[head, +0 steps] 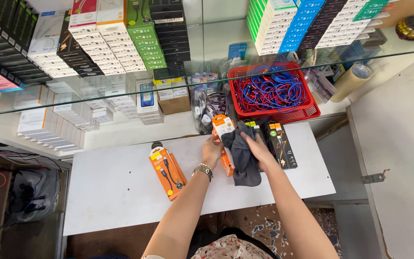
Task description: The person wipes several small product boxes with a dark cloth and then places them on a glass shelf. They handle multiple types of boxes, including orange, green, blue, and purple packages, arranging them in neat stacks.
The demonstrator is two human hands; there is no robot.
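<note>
Wiping step in hand: left hand (212, 151) grips an orange cable package (223, 139) upright on the white bench (120, 187); right hand (257, 148) presses a grey cloth (243, 160) against it. Next, judged: wipe remaining faces, keeping the grip firm.

One red basket (307, 114) — one grey cloth (243, 158) — two tape rolls (350, 81).

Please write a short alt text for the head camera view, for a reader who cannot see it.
Seen from above, a left hand holds an orange-and-white packet while the right hand presses a dark grey cloth on it, over a white shelf. A red basket of cables sits behind.
</note>
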